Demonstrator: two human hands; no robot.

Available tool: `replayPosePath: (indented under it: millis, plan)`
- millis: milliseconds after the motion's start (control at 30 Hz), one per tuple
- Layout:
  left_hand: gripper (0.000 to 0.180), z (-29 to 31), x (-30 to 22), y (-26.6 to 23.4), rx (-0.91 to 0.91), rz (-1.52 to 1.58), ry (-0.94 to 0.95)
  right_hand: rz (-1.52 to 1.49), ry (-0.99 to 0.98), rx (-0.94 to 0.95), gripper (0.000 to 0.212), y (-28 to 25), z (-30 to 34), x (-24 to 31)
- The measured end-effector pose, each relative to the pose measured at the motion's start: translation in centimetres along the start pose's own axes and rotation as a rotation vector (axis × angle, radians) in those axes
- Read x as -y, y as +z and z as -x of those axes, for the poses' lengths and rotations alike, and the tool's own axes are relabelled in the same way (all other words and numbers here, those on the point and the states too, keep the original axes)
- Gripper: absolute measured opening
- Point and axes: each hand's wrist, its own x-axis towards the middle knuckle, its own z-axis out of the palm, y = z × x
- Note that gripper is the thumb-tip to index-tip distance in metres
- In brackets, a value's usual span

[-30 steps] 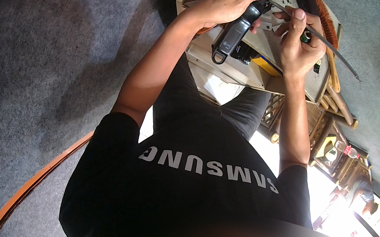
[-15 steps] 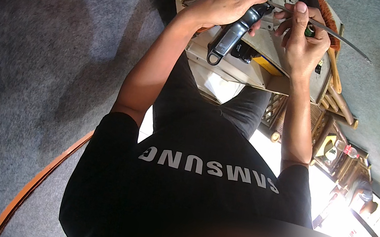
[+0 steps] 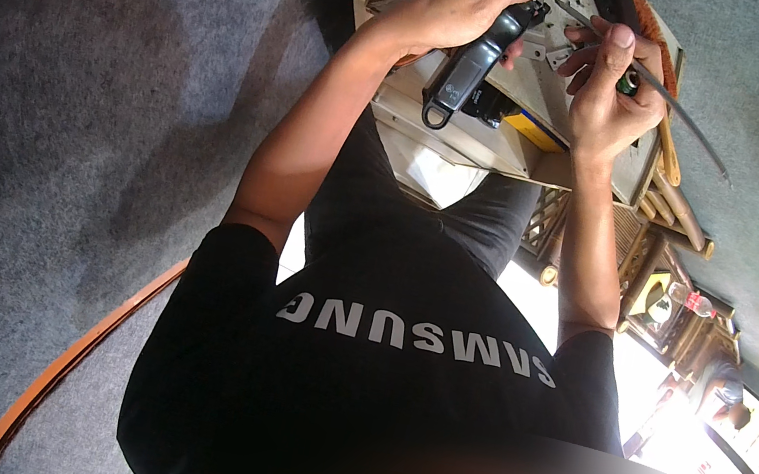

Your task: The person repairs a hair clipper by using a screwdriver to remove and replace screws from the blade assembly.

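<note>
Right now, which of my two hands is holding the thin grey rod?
Your right hand, toward the picture's right, has the thin grey rod. Your left hand instead grips the black device with a loop at its near end.

Daylight pours in at the lower right, where the doorway (image 3: 670, 431) burns out to white; another glaring patch shows between the legs (image 3: 495, 217). Soft, dim shadows fall across the blue-grey surface (image 3: 183, 142) at left. The black handheld device (image 3: 476, 66) carries small highlights. The fisheye bends the orange strip (image 3: 92, 344) and blackens the corners (a smooth blur veils the bottom right).
</note>
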Motion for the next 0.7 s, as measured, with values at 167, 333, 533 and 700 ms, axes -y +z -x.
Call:
replayPosePath:
  millis: [167, 333, 533, 700]
  plan:
    - [0.034, 0.1, -0.2, 0.0, 0.005, 0.004, -0.007, 0.039, -0.006, 0.053, 0.028, 0.1, 0.1, -0.3]
    - [0.034, 0.0, -0.2, 0.1, -0.003, 0.001, -0.012, 0.169, -0.130, 0.133, 0.029, 0.0, 0.4, -1.8]
    - [0.034, 0.1, 0.5, -0.4, 0.021, 0.043, -0.018, 0.144, -0.119, 0.060, 0.025, 0.5, 0.4, -1.6]
    - [0.031, 0.1, -0.2, 0.0, 0.029, 0.028, -0.034, 0.127, -0.075, 0.068, 0.026, 0.3, 0.3, -1.4]
